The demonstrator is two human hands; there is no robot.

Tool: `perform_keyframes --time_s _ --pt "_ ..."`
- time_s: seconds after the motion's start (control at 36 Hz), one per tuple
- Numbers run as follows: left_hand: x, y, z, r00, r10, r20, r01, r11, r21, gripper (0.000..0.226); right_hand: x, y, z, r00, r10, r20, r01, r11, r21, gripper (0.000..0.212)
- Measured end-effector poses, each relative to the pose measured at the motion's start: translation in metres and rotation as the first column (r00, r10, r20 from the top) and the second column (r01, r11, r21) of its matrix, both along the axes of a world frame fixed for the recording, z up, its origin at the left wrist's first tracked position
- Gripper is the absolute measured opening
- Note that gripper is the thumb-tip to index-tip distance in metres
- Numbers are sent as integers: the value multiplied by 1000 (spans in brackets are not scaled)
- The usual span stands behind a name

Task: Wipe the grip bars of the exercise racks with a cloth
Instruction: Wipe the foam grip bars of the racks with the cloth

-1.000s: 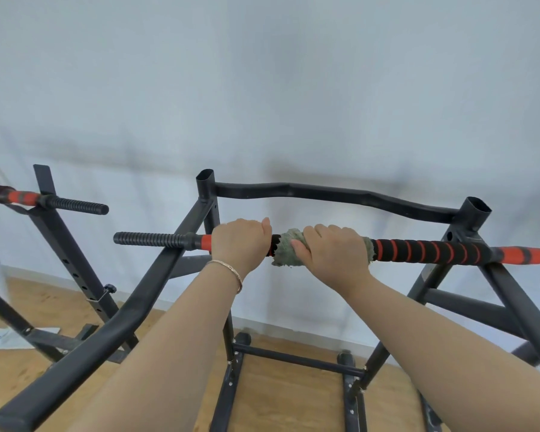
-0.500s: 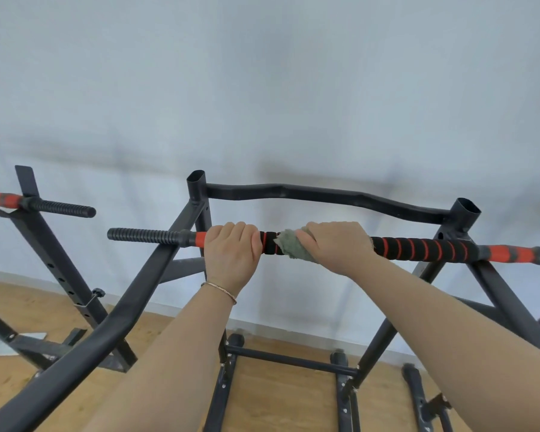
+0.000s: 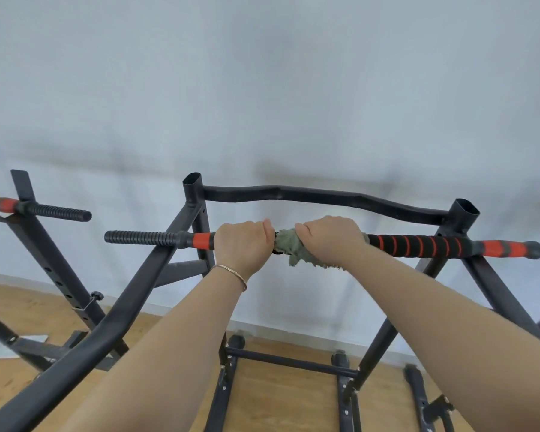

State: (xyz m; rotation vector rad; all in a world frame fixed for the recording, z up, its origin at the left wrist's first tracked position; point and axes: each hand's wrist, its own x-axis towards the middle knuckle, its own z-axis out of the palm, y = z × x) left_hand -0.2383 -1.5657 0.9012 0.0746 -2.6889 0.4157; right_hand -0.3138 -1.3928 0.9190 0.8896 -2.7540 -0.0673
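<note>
A black and red grip bar point(image 3: 418, 246) runs left to right across the black exercise rack point(image 3: 156, 275) in front of me. My left hand point(image 3: 242, 244) grips the bar near its red band. Just to its right, my right hand point(image 3: 329, 240) is curled over the bar with a grey-green cloth point(image 3: 289, 246) wrapped round it. Cloth ends hang below that hand. The bar's ribbed black end point(image 3: 138, 237) sticks out to the left.
A curved black top bar point(image 3: 325, 198) joins the rack's two uprights behind the grip bar. A second rack point(image 3: 44, 241) with its own red and black bar stands at the left. Base feet point(image 3: 343, 385) rest on the wooden floor below, before a white wall.
My right hand with the cloth has slid left along the bar, closer to my left hand, and more cloth now hangs below it. My left hand keeps its grip.
</note>
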Motion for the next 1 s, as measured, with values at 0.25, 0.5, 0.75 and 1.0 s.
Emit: perform_keyframes --time_s 0.25,0.5,0.75,1.0 --pt "2 -8 -29 936 -92 -339 160 971 176 25 5 25 6 989 97 109 -98 995 3 49" --pt "-5 5 19 976 30 213 -37 999 28 19 16 25 -39 870 104 -482 -168 981 -92 42" --pt "-5 4 11 990 -33 139 38 999 -32 14 19 11 -17 936 46 -349 -42 999 19 20" --pt "3 4 -10 970 -74 -234 100 990 103 22 3 28 4 999 55 2 -55 998 14 39"
